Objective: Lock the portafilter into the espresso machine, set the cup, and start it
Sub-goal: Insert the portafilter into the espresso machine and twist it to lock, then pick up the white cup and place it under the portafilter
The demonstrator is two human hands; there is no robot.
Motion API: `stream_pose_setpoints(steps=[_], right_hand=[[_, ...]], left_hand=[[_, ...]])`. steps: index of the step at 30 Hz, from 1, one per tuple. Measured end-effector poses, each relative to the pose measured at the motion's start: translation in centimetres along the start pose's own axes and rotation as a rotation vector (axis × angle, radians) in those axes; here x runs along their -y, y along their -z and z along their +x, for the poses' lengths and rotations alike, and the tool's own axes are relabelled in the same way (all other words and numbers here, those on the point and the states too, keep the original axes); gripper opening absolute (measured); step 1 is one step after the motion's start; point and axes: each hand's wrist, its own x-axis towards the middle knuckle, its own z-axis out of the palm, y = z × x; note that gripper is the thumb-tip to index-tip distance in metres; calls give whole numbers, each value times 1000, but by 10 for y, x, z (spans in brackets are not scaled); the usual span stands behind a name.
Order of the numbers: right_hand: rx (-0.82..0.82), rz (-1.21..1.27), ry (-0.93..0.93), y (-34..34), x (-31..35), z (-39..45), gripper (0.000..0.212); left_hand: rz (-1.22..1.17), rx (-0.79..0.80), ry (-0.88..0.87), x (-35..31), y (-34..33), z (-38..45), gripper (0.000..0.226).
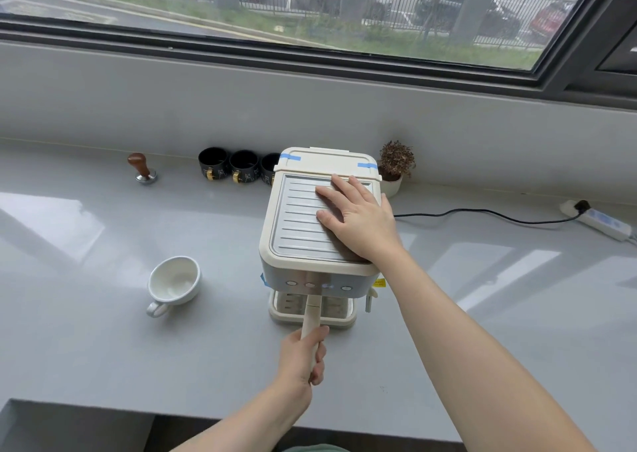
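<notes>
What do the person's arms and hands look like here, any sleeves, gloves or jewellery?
Both forearms are bare to the frame's lower edge: no sleeves in view. The left hand and right hand wear no gloves, and no rings, watch or bracelets show. A bit of green clothing peeks in at the bottom edge.

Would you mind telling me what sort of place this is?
Probably a small coffee corner along a window: a cream espresso machine, three black cups with gold handles and a wooden-handled tamper on a grey counter.

Grey counter (103, 348), espresso machine (320, 231), white cup (174, 284), tamper (143, 169), black cups (229, 167), potted plant (394, 169), power strip (601, 222)
</notes>
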Motion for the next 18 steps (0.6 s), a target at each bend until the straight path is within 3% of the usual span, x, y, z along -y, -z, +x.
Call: stream_pose_setpoints(steps=[5, 13, 15, 18], right_hand=[[-11, 4, -5, 0, 1, -1, 46], [-23, -11, 24, 1, -1, 0, 47], [-59, 59, 41, 2, -6, 1, 46], [-207, 258, 48, 3, -14, -1, 39]], left_hand=[[127, -1, -51, -3, 7, 0, 18], [447, 158, -131, -23, 36, -5, 29], [467, 54, -235, -35, 62, 5, 31], [459, -363, -401, -60, 125, 29, 18]])
